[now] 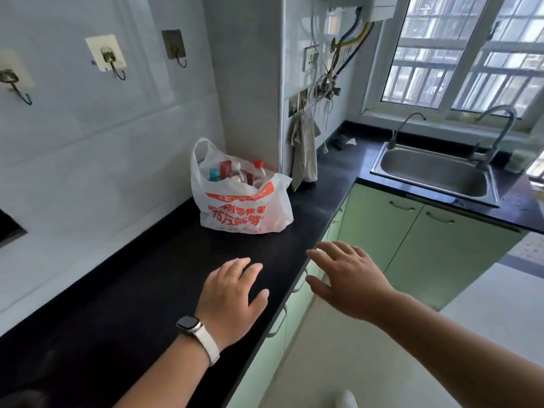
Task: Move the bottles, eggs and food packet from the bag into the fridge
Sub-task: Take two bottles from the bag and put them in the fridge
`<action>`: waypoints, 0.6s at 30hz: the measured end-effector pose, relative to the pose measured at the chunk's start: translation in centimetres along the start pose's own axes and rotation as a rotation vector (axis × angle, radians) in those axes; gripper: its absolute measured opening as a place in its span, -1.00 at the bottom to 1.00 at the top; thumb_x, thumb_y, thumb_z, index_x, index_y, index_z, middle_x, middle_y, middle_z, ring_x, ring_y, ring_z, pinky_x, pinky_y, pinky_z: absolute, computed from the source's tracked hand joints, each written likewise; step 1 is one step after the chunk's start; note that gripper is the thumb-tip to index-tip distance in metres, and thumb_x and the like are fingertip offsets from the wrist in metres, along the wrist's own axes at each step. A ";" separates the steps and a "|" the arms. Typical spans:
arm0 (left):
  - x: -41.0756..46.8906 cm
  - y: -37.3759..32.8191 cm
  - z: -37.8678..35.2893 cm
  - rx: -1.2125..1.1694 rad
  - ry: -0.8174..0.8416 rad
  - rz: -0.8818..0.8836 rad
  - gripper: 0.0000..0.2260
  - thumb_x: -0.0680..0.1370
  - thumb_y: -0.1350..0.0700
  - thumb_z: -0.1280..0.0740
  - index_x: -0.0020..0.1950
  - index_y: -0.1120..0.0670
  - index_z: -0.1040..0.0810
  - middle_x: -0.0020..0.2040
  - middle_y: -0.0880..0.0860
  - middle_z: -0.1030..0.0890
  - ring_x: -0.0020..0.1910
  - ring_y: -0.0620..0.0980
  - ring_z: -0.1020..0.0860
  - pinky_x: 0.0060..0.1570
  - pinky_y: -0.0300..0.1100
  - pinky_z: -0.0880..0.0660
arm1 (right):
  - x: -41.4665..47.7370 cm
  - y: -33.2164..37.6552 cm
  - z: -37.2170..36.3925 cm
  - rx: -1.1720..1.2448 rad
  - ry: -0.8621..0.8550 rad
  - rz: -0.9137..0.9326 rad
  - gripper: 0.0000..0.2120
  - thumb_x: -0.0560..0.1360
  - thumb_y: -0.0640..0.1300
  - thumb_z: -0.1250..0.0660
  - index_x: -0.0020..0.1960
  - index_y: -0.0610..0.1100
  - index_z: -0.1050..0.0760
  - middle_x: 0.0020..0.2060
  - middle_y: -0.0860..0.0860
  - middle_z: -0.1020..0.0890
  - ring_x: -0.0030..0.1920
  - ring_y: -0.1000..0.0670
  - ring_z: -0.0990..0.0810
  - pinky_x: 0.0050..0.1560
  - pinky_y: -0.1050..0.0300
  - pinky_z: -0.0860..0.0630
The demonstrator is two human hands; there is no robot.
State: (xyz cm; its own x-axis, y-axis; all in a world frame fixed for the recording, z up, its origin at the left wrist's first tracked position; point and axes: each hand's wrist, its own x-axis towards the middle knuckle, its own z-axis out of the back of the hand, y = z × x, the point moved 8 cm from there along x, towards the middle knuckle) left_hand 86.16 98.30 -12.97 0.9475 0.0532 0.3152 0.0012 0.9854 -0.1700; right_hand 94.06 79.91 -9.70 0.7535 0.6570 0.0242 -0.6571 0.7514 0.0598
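Observation:
A white plastic bag (244, 207) with red print stands on the black counter (141, 284) against the wall corner. Its open mouth shows a bottle with a white cap (236, 169), one with a red cap (259, 166), a blue cap (214, 174) and a red food packet (225, 169). No eggs can be made out inside. My left hand (232, 293), a watch on its wrist, hovers over the counter with fingers spread, well short of the bag. My right hand (350, 275) reaches forward past the counter edge, fingers relaxed, holding nothing. No fridge is in view.
A steel sink (435, 175) with two taps sits at the right under a barred window. Green cabinet doors (412, 240) run below the counter. A cloth (303, 151) hangs from a wall hook beside the bag. Several hooks line the tiled wall.

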 end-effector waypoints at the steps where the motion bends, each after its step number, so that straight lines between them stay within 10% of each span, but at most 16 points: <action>1: 0.8 -0.1 -0.4 0.000 0.004 -0.001 -0.55 0.52 -0.18 -0.20 0.26 0.05 -0.59 0.20 0.06 -0.62 0.21 0.08 -0.58 0.09 0.06 -0.56 | 0.6 -0.7 -0.3 0.008 0.002 -0.001 -0.41 0.55 0.32 0.08 0.50 0.10 -0.20 0.45 0.08 -0.35 0.47 -0.02 -0.26 0.44 0.00 -0.19; 18: 20.6 -1.6 -4.3 0.142 0.029 0.167 -0.56 0.54 -0.22 -0.17 0.27 0.01 -0.51 0.15 -0.03 -0.58 0.14 0.02 -0.54 0.06 -0.01 -0.55 | 18.2 -16.0 1.1 0.075 -0.058 0.199 -0.41 0.53 0.33 0.05 0.45 0.10 -0.28 0.39 0.09 -0.40 0.44 -0.03 -0.30 0.41 0.01 -0.22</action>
State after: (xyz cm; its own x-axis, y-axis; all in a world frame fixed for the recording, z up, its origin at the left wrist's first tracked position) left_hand 107.06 97.11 -10.24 0.9396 0.2146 0.2667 -0.1993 0.9764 -0.0835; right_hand 118.34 79.80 -9.10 0.6107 0.7855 0.0997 -0.7910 0.5994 0.1225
